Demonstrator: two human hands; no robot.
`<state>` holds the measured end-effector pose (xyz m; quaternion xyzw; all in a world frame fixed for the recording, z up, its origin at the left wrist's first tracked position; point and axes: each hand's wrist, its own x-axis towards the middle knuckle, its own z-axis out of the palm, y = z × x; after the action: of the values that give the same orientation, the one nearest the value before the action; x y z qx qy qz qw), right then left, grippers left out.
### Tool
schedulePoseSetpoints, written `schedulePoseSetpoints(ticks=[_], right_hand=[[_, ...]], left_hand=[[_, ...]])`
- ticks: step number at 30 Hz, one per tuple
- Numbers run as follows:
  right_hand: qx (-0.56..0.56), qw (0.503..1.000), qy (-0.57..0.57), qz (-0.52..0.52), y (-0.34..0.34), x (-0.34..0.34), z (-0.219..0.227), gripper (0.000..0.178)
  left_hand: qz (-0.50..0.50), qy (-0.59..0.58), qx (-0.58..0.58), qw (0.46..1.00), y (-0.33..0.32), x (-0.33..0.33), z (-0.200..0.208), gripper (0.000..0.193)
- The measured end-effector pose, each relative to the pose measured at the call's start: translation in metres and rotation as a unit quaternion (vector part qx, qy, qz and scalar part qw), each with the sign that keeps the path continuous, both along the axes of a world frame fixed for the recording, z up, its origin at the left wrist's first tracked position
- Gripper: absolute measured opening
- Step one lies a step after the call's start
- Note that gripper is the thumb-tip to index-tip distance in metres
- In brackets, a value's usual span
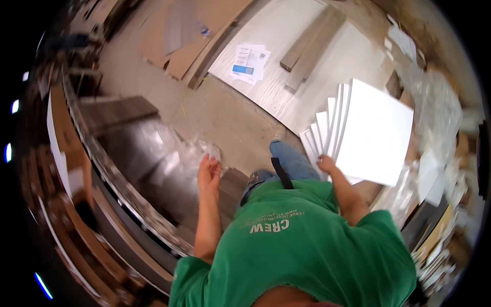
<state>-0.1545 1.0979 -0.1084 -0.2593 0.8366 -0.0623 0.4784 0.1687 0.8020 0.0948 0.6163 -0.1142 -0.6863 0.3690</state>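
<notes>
My right hand (326, 163) is closed at the lower left edge of several white flat panels (376, 133). The panels lie fanned out in overlapping layers to the right of my knees. My left hand (208, 173) is raised on the left, palm up with its fingers loosely curled and apart, and I see nothing held in it. Just beyond its fingertips is crumpled clear plastic film (197, 151), which lies over dark wood-look boards (120, 113); whether the fingers touch the film I cannot tell.
Ahead lies a pale wood-grain panel (276, 43) bearing brown boards (314, 43) and printed sheets (249, 64). Flat cardboard (146, 41) and a plastic bottle (204, 30) are at the far left. Plastic wrap (434, 115) heaps at the right; long stacked boards (76, 240) line the left.
</notes>
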Motion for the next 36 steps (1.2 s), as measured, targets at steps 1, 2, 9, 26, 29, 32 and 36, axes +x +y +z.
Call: schedulePoseSetpoints(ticks=[1,2,9,26,29,32,36], right_hand=[[0.015,1.000,-0.006,0.000,-0.013,0.000,-0.007,0.038],[-0.023,1.000,0.012,-0.011,-0.031,-0.008,-0.014,0.037],[-0.099,0.986,0.093,-0.093,-0.176,-0.102,-0.012,0.024],[-0.025,0.957,0.230,-0.178,-0.362,-0.144,-0.311,0.089],[-0.038,0.946,0.275,-0.167,-0.359,-0.150,-0.319,0.083],[-0.065,0.927,0.330,-0.167,-0.337,-0.178,-0.330,0.081],[-0.112,0.926,0.322,-0.162,-0.325,-0.230,-0.342,0.089]], left_hand=[[-0.040,-0.007,0.009,0.999,-0.015,0.000,-0.007,0.063],[-0.090,-0.048,0.005,0.995,-0.028,-0.003,-0.015,0.063],[-0.603,-0.459,-0.375,0.534,-0.095,-0.100,-0.056,0.057],[-0.846,-0.303,-0.325,0.296,-0.139,-0.170,-0.317,0.038],[-0.818,-0.273,-0.332,0.381,-0.144,-0.163,-0.321,0.037],[-0.805,-0.249,-0.328,0.427,-0.153,-0.154,-0.324,0.036],[-0.806,-0.222,-0.328,0.440,-0.157,-0.147,-0.324,0.035]])
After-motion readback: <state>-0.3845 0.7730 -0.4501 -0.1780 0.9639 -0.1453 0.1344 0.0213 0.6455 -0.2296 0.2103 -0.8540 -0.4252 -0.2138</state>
